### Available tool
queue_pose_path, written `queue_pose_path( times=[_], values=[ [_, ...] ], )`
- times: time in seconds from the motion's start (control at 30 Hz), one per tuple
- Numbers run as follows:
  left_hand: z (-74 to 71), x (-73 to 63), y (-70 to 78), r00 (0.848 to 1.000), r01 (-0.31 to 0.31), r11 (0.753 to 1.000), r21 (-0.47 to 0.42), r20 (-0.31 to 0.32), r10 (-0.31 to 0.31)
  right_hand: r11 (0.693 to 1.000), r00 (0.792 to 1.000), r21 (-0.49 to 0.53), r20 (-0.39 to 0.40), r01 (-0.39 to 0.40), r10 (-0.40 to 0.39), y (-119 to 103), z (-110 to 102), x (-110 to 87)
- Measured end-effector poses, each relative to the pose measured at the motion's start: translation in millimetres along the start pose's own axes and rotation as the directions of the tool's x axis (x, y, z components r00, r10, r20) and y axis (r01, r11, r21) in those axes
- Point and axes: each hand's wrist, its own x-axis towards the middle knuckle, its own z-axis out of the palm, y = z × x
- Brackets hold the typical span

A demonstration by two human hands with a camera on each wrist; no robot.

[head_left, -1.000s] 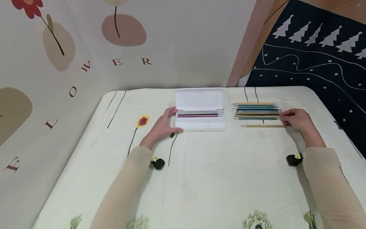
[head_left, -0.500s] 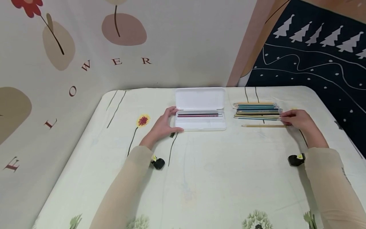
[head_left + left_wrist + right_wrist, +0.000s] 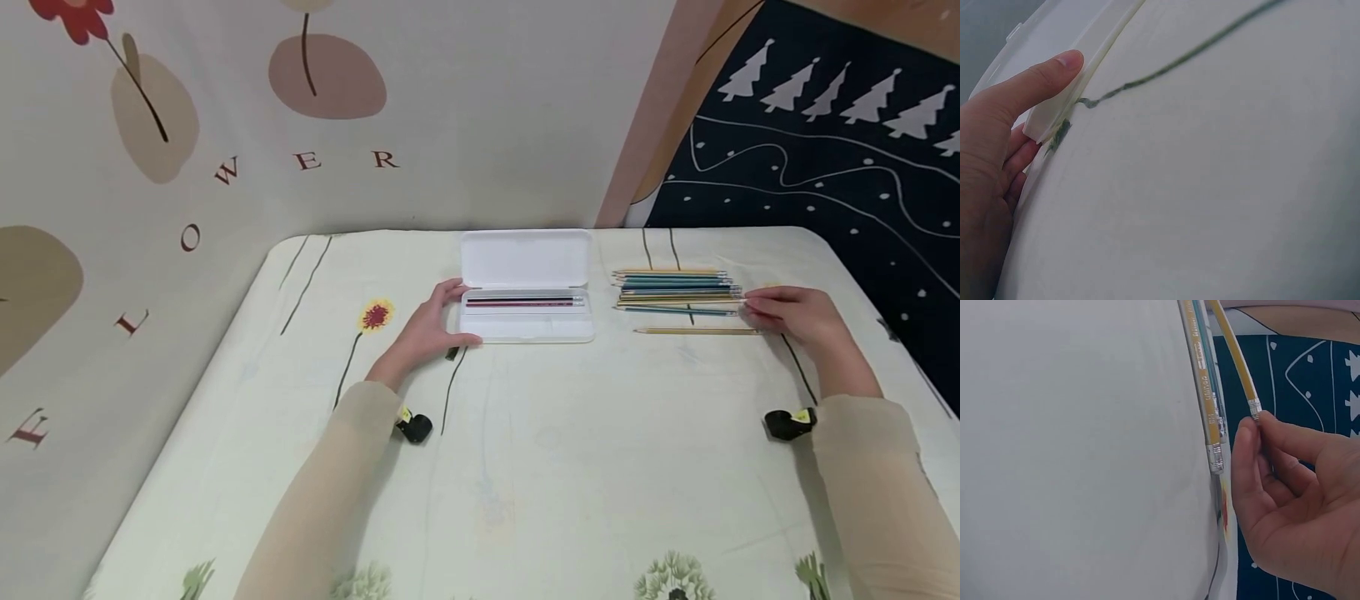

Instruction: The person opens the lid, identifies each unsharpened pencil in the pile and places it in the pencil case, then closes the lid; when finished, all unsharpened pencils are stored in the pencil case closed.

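A white pencil case (image 3: 525,330) lies with its lid raised, holding a few dark and red pencils (image 3: 517,304) in its rear part. My left hand (image 3: 431,325) grips the case's left end; in the left wrist view the thumb (image 3: 1054,75) lies over the near corner and the fingers bend behind the end. My right hand (image 3: 795,315) pinches a yellow pencil (image 3: 1238,359) by its metal-capped eraser end, beside a bundle of pencils (image 3: 675,285). A blue pencil (image 3: 667,311) lies just in front of the bundle, and another yellow pencil (image 3: 690,331) lies nearer.
A white cloth printed with flowers (image 3: 375,316) covers the table (image 3: 540,467). A pale wall hanging with letters (image 3: 487,150) rises behind it. Dark fabric with white trees (image 3: 832,183) hangs at the right, past the table edge.
My right hand has shifted slightly right, drawing the pinched yellow pencil rightward, away from the blue one in front of the bundle. The left hand and case have stayed put.
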Motion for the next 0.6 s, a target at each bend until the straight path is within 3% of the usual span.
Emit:
queue_pose_path(
  times=[0.23, 0.6],
  values=[
    [-0.7, -0.4, 0.4, 1.0, 0.013, 1.0, 0.003, 0.001, -0.013, 0.983, 1.0, 0.183, -0.004, -0.004, 0.004, -3.6, -3.7, -2.4],
    [-0.6, 0.0, 0.7, 1.0, 0.001, 1.0, 0.003, 0.001, -0.001, 0.936, 1.0, 0.352, 0.01, 0.0, -0.004, -10.3, -3.7, -6.0]
  ],
)
